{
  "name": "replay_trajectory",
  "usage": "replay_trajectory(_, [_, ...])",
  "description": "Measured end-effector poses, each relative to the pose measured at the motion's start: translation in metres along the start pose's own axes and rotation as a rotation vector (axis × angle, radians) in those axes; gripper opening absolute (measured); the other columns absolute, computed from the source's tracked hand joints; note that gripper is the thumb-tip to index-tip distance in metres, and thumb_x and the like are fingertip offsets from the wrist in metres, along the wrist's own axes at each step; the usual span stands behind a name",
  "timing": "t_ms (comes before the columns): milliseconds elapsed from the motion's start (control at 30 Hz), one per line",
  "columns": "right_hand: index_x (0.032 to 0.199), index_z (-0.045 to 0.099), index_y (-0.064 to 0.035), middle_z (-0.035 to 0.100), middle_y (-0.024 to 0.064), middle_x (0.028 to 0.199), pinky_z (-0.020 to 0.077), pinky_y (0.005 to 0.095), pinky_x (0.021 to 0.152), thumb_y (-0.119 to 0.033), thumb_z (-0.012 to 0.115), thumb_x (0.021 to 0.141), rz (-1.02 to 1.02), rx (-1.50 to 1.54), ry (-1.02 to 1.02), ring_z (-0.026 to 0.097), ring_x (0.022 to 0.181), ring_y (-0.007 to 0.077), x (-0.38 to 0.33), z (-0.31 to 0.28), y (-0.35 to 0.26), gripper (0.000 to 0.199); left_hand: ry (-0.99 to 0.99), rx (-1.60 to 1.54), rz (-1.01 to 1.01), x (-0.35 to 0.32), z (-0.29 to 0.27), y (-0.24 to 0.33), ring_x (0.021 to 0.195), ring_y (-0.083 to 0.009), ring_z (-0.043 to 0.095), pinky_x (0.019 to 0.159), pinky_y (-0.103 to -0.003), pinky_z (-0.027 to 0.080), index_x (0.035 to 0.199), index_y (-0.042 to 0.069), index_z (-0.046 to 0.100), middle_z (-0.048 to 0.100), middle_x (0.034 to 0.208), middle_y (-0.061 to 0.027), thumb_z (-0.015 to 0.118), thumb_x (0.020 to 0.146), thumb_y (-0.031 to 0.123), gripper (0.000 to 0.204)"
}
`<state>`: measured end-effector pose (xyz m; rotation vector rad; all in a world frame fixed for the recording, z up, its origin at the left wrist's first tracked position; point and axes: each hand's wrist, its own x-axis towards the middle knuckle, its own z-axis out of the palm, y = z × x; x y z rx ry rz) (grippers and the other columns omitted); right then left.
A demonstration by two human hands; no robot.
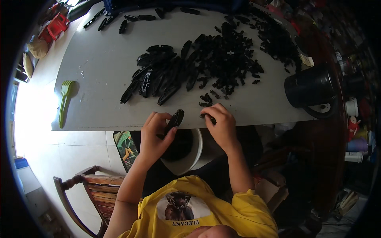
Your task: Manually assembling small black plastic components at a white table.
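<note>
My left hand (155,133) grips a long black plastic part (176,118) with rounded ends, tilted upward at the table's near edge. To its right, my right hand (221,123) has its fingers closed on a small black plastic clip (208,116), mostly hidden by the fingertips. Just beyond that hand lie a few loose black clips (205,100). Farther back, a heap of long black parts (158,75) meets a big pile of small black clips (228,59).
A green plastic fork-shaped tool (64,101) lies at the table's left. At the right stands a dark pitcher (309,86). Below the table edge, a white-rimmed bucket (197,152) sits between my legs. A wooden chair (101,186) is at lower left. More long parts (146,18) lie along the far edge.
</note>
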<state>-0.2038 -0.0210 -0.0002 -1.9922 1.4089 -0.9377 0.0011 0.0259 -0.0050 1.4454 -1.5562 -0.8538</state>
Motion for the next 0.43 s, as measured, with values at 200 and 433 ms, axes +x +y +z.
replay_trajectory(200, [0.082,0.059,-0.0007,0.060,0.0087,0.068,0.0452,0.0279,0.061,-0.006,0.062,0.079,0.147,0.113,0.120,0.059,0.063,0.0227,0.001,-0.001,0.006,0.007,-0.092,-0.607,-0.276,-0.009,0.003,0.006,0.057,-0.0067,0.047,0.052,-0.018,0.039,0.107,0.004,0.043,0.052,0.087,-0.0041,0.054,0.088,0.009,0.023])
replay_trajectory(433, [0.076,0.059,-0.0020,0.063,0.0108,0.068,0.0457,0.0345,0.059,-0.023,0.069,0.077,0.247,-0.068,-0.020,0.062,0.064,0.0214,0.005,0.012,-0.009,0.023,-0.148,-0.811,-0.350,-0.011,0.012,0.001,0.057,-0.0055,0.042,0.051,-0.016,0.032,0.121,0.007,0.036,0.056,0.084,-0.0068,0.050,0.092,0.016,0.034])
